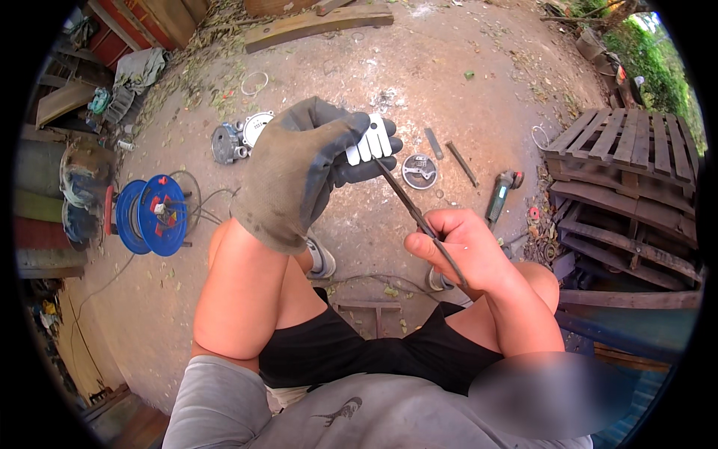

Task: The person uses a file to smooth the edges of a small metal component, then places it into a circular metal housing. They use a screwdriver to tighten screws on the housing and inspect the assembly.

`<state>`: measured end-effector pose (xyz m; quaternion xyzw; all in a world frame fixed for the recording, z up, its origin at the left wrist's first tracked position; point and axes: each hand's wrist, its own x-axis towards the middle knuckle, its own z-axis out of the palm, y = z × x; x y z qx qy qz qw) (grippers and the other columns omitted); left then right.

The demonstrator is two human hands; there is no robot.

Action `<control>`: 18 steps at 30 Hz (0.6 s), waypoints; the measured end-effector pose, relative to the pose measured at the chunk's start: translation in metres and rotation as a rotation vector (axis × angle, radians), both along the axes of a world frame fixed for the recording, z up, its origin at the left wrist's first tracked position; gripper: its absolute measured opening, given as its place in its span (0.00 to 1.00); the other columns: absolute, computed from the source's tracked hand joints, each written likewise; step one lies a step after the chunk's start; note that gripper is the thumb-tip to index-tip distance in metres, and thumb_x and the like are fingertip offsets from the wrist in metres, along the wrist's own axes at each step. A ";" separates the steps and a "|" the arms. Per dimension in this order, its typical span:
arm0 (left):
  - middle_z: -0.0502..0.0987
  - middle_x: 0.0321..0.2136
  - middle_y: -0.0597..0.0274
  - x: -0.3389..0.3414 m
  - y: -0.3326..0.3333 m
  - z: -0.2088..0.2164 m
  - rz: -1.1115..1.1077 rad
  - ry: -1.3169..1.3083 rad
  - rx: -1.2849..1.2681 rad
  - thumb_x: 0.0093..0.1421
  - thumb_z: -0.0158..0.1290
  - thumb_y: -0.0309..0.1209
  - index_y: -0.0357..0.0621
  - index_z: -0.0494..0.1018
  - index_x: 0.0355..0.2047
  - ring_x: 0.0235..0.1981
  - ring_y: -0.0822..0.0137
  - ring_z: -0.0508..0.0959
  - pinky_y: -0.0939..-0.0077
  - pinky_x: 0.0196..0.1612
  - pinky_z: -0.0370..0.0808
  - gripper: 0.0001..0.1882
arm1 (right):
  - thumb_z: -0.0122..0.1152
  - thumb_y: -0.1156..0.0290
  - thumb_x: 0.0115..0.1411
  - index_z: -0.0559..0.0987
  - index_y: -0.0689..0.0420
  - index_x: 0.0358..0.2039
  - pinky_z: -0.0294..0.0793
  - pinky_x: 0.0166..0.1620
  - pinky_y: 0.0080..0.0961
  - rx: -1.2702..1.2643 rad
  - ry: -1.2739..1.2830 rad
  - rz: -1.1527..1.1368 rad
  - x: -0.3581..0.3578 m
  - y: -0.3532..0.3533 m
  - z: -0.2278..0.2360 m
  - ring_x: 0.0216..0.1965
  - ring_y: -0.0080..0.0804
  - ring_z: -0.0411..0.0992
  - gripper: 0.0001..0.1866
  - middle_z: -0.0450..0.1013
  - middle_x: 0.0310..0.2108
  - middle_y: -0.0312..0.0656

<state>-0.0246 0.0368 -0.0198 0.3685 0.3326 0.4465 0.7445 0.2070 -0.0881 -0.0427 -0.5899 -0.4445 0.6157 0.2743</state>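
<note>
A worn grey-brown work glove covers my left hand [299, 165], whose fingers are closed around a small white slotted piece [370, 140] with comb-like prongs and a dark hole. My bare right hand [464, 243] grips a long, thin, dark metal file [404, 198] between thumb and fingers. The file slants up to the left, and its tip meets the slotted edge of the white piece. Beyond the file, a round metal part [419, 172] with a shaped insert lies on the ground. Left of the glove are a grey round housing [224, 144] and a white disc-shaped cover [258, 129], partly hidden.
A green angle grinder [499, 198] lies at the right, near a rusty rod [462, 164] and a flat metal strip [434, 144]. Wooden pallets [624, 179] are stacked at far right. A blue cable reel [153, 215] stands left. A timber beam [321, 28] lies at the back.
</note>
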 end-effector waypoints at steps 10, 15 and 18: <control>0.85 0.51 0.38 -0.005 0.003 0.004 0.033 -0.060 -0.008 0.72 0.60 0.28 0.37 0.77 0.38 0.51 0.43 0.88 0.45 0.55 0.88 0.07 | 0.76 0.52 0.69 0.72 0.55 0.19 0.55 0.23 0.23 0.054 0.015 -0.012 -0.001 -0.001 -0.003 0.23 0.12 0.57 0.29 0.63 0.18 0.22; 0.85 0.52 0.40 -0.006 0.001 0.004 -0.009 -0.032 -0.010 0.72 0.60 0.29 0.36 0.77 0.40 0.51 0.44 0.88 0.47 0.54 0.88 0.08 | 0.76 0.52 0.70 0.72 0.55 0.19 0.55 0.24 0.22 0.031 0.030 -0.030 0.000 -0.002 -0.003 0.24 0.12 0.57 0.29 0.63 0.18 0.23; 0.85 0.52 0.40 -0.005 0.001 0.002 -0.012 -0.030 -0.008 0.73 0.60 0.30 0.36 0.78 0.41 0.51 0.44 0.88 0.47 0.54 0.89 0.08 | 0.76 0.52 0.70 0.72 0.55 0.19 0.55 0.24 0.23 0.029 0.028 -0.031 0.000 -0.001 -0.002 0.24 0.11 0.57 0.29 0.63 0.18 0.22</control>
